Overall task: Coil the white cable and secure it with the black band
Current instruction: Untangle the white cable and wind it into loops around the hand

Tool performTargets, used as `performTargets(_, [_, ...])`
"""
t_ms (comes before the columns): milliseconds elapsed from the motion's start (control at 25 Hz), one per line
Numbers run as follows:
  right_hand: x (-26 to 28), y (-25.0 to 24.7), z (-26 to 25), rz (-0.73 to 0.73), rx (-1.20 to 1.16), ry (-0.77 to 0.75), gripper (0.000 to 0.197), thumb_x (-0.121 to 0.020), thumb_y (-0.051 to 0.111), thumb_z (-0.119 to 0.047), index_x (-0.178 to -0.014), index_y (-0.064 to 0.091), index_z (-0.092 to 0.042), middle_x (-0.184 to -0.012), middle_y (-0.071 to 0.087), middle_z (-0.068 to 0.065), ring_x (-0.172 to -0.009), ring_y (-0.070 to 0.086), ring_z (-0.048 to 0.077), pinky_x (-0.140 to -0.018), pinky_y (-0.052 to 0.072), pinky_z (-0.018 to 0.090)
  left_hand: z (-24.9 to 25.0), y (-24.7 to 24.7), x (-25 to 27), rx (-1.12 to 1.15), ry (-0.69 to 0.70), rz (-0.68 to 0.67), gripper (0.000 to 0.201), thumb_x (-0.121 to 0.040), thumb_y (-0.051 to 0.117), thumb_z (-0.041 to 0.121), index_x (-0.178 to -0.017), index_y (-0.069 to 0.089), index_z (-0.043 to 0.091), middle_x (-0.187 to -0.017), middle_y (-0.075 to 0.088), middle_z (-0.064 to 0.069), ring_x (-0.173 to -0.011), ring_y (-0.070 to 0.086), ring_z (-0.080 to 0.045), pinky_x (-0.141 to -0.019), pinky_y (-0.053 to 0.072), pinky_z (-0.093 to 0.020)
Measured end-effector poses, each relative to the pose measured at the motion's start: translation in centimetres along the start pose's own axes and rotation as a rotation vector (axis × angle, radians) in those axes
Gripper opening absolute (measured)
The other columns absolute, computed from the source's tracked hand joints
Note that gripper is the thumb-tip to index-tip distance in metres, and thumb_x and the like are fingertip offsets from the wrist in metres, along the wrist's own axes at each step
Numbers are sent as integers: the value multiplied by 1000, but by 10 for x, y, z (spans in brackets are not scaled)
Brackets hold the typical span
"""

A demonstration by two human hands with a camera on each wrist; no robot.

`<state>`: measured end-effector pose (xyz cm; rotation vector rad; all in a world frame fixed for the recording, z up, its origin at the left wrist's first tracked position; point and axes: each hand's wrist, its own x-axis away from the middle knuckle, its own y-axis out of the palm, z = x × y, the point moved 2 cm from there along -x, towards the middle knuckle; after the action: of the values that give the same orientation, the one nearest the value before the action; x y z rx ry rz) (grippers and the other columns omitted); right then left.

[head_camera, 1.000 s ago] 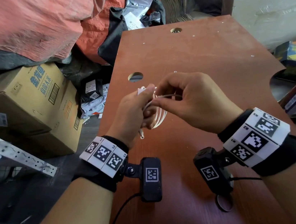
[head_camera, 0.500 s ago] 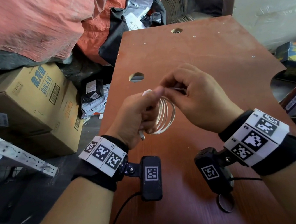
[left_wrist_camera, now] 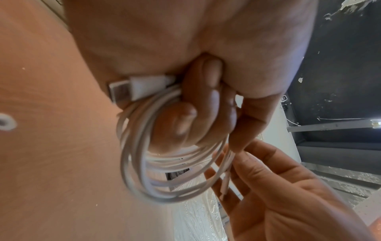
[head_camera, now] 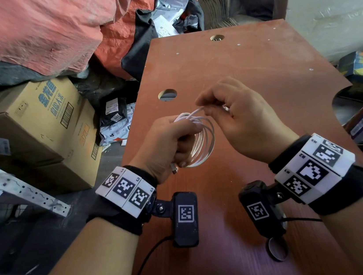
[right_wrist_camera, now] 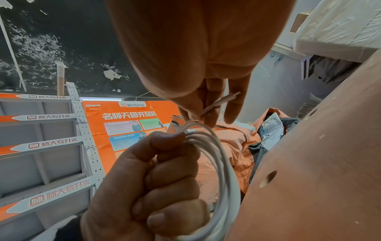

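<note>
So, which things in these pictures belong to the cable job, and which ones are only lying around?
Part of the job:
- white cable, coiled, gripped by the left hand
- its free end, pinched by the right hand
- black band, lying on the brown board near the person

Just lying about:
- cardboard boxes
- orange tarp
- grey mail bags

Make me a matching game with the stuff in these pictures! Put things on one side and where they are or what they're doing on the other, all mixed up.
Things:
1. left hand
2. right hand
3. black band
4. cardboard box

Places or states:
A. lies on the brown board, near the person
B. grips the loops of the white cable
C. sits on the floor, left of the board
D. pinches the cable's loose end

Pairs: 1-B, 2-D, 3-A, 4-C
</note>
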<state>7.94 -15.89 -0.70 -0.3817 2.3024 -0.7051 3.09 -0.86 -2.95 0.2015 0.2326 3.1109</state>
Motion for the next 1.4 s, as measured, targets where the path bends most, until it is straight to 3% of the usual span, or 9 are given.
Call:
performTargets(240, [1, 1, 4, 1, 11, 38, 5, -90, 65, -19, -91, 68, -16, -87, 64, -1, -78, 61, 16, -73, 52, 37, 1, -4, 0, 71, 17, -2, 26, -78, 58, 10, -61, 40, 13, -41, 22, 4, -30, 14, -9, -41, 15, -22])
performTargets(480, [2, 2, 1, -95, -17, 108, 11, -93, 56, -15, -88, 66, -18, -75, 63, -5, -68, 56, 13, -65, 48, 37, 2, -8, 0, 109, 53, 13, 11, -77, 62, 9, -67, 65, 5, -49, 50, -11, -31, 28, -10, -38, 17, -16])
performTargets(600, [5, 1, -6, -131, -57, 136, 21, -95, 48, -23, -84, 65, -19, -69, 62, -2, -66, 57, 16, -63, 48, 40, 1, -9, -1, 127, 27, 39, 17, -75, 64, 9, -59, 57, 9, -56, 39, -7, -39, 28, -11, -37, 18, -12])
performTargets(720, [7, 0, -12, -185, -42, 151, 23, -95, 48, -39, -105, 63, -24, -85, 67, -9, -78, 62, 10, -70, 51, 36, 1, -8, 0, 113, 8, 26, 27, -75, 61, 10, -52, 48, 14, -55, 34, -5, -37, 21, -9, -36, 16, -11])
performTargets(840, [8, 1, -14, -292, -1, 150, 40, -89, 43, -35, -125, 57, -24, -108, 69, -5, -97, 63, 14, -83, 50, 35, 3, -6, 2, 82, -26, 16, 27, -75, 60, 10, -50, 51, 17, -53, 35, -4, -36, 20, -9, -37, 14, -12])
performTargets(1000, [11, 8, -15, -378, 115, 123, 72, -78, 43, -36, -148, 35, -22, -142, 50, -1, -125, 52, 20, -100, 45, 39, 2, -5, 3, 11, -59, 20, 28, -84, 57, 1, -59, 47, 11, -51, 35, -4, -33, 20, -7, -37, 13, -12])
performTargets(1080, [13, 10, -16, -378, 138, 95, 80, -75, 46, -35, -152, 26, -24, -144, 46, -1, -127, 51, 23, -99, 46, 43, 2, -4, 3, -29, -67, 14, 25, -84, 56, 0, -61, 50, 9, -50, 35, -4, -32, 21, -8, -36, 16, -11])
performTargets(1240, [14, 13, -16, -446, 94, 38, 83, -76, 48, -22, -154, 20, -24, -146, 43, 1, -131, 45, 21, -102, 42, 37, 2, -4, 4, -81, -101, -34, 17, -72, 61, 8, -57, 53, 9, -52, 34, -5, -34, 23, -11, -36, 20, -13])
performTargets(1400, [14, 18, -12, -500, 95, 59, 55, -85, 53, -10, -139, 42, -14, -129, 59, 6, -115, 55, 23, -90, 42, 31, 0, -3, 5, -88, -105, -49, 16, -71, 63, 7, -58, 55, 5, -47, 38, -6, -31, 31, -14, -35, 27, -15])
